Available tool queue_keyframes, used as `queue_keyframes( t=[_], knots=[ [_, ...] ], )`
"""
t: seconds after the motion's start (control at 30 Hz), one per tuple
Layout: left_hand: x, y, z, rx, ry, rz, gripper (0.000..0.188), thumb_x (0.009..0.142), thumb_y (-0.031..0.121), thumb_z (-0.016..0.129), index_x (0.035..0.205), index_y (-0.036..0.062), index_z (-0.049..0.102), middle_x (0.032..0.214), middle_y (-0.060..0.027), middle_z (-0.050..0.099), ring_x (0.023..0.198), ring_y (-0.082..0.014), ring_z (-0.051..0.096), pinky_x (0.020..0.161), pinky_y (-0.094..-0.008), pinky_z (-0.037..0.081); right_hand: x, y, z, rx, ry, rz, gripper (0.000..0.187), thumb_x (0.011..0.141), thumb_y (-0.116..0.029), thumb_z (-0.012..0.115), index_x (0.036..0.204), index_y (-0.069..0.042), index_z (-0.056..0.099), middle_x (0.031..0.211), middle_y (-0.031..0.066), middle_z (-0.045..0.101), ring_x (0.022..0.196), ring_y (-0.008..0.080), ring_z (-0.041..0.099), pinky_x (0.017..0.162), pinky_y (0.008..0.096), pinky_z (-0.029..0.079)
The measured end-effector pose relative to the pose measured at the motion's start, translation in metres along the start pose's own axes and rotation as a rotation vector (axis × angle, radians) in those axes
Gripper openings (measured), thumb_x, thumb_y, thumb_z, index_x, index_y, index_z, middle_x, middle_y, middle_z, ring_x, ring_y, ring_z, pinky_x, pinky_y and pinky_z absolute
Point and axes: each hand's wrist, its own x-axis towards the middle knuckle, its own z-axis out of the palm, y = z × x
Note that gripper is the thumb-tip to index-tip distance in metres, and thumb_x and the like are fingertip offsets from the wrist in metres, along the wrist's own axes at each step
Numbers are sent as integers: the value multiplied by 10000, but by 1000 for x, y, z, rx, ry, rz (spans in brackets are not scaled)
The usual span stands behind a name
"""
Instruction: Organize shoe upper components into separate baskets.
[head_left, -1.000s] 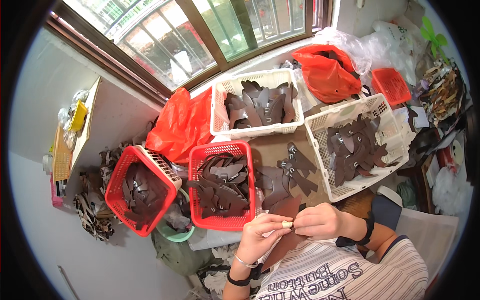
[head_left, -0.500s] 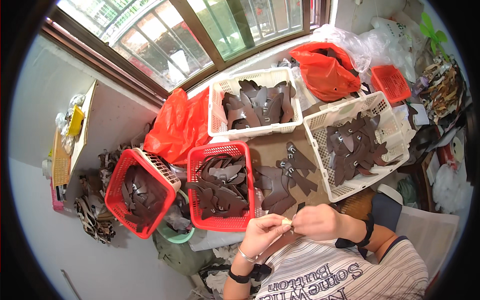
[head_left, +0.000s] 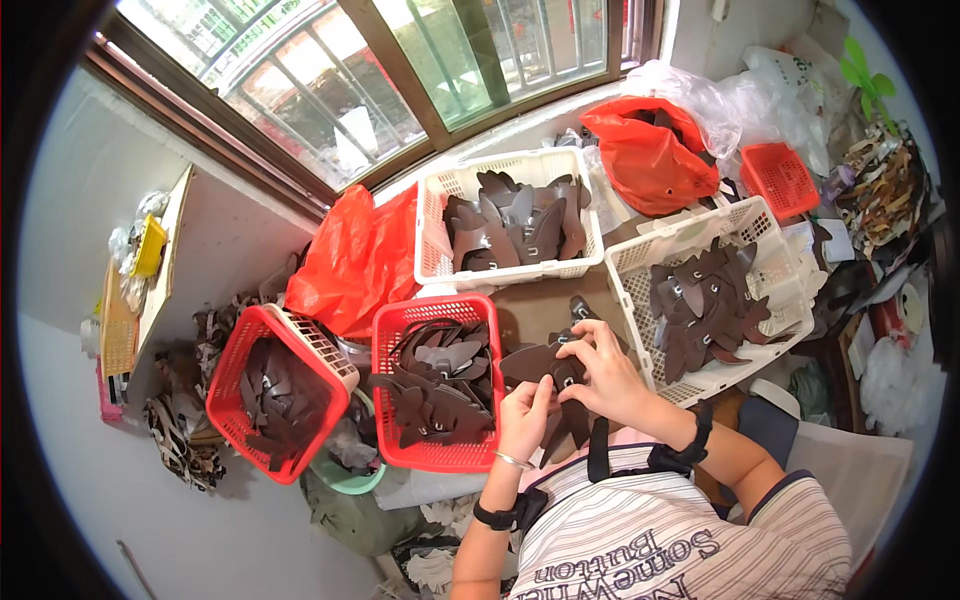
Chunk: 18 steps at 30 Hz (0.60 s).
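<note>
My left hand (head_left: pixel 522 420) is closed, thumb and finger pinched at the edge of a dark brown leather-like piece (head_left: pixel 567 368). From the other side my right hand (head_left: pixel 612 385) curls its thumb and forefinger over the same piece, near a small silvery metal fitting. Below the fingers hangs a dark flap (head_left: pixel 563 438), perhaps part of that piece. The pale bit held earlier does not show now. To the left of my left hand stands a red basket (head_left: pixel 484 305) with a heap of similar brown cut pieces (head_left: pixel 435 385).
A white basket (head_left: pixel 520 275) at the back and another white basket (head_left: pixel 628 310) at the right hold more brown pieces. A second red basket (head_left: pixel 222 395) leans at the left. Red plastic bags (head_left: pixel 350 265) and a filled red bag (head_left: pixel 650 165) lie under the window.
Both hands have moved up and away from my body onto the brown pieces on the table. The small pale thing between them has gone from sight. My right fingers have spread wider.
</note>
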Motion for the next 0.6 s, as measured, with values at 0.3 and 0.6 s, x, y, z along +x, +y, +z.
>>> queue_keyframes(
  t=[0.3,0.6],
  knots=[
    [30,-36,5,90,44,-30,361,970,256,626,776,-45,668,699,-73,689,623,-98,645,590,-256,540,6,33,8,-53,-76,-48,433,604,-113,846,882,-51,520,1026,106,526,1020,324,555,819,423,486],
    [50,-74,-13,629,-7,22,376,981,260,586,727,-10,644,636,-52,650,523,-118,599,486,-261,482,-6,73,38,-14,-227,60,350,612,-117,850,854,-46,608,912,95,570,919,309,577,783,390,480]
  ],
)
